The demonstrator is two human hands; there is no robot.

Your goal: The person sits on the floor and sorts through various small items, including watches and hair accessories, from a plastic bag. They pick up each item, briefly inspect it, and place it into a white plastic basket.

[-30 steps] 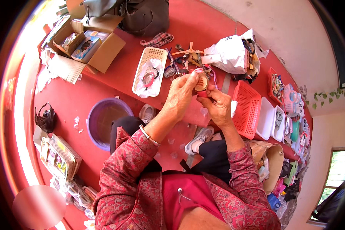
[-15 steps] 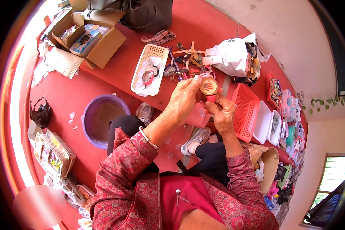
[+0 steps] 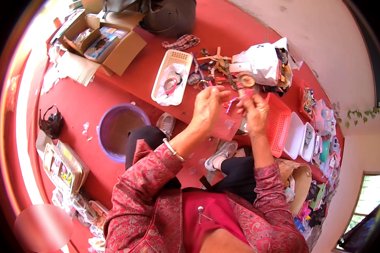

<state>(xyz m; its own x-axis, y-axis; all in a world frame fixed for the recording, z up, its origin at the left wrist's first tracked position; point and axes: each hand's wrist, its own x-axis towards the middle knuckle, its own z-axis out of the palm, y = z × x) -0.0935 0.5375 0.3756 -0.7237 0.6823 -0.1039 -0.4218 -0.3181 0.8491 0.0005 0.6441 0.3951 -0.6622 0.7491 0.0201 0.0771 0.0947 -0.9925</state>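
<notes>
Both hands are raised together above the red desk (image 3: 114, 105). Left hand (image 3: 207, 107) is curled, fingers closed loosely, thumb side toward the right hand; whether anything is pinched in it cannot be told. Right hand (image 3: 253, 111) is closed on a small pink item (image 3: 240, 95), with a thin purple strip (image 3: 229, 105) hanging from it between the two hands; item is too small to identify, possibly a ribbon or clip. A silver bangle (image 3: 174, 150) is worn on the left wrist.

Just beyond the fingers, a round wooden disc (image 3: 246, 80) is seen among a pile of craft tools (image 3: 213, 67), beside a white plastic bag (image 3: 264, 63). A white basket (image 3: 171, 78) is set left of the tools, a red basket (image 3: 278, 124) right of the right hand. A purple basin (image 3: 114, 130) is placed on the floor near the left knee. An open cardboard box (image 3: 107, 42) is placed at far left.
</notes>
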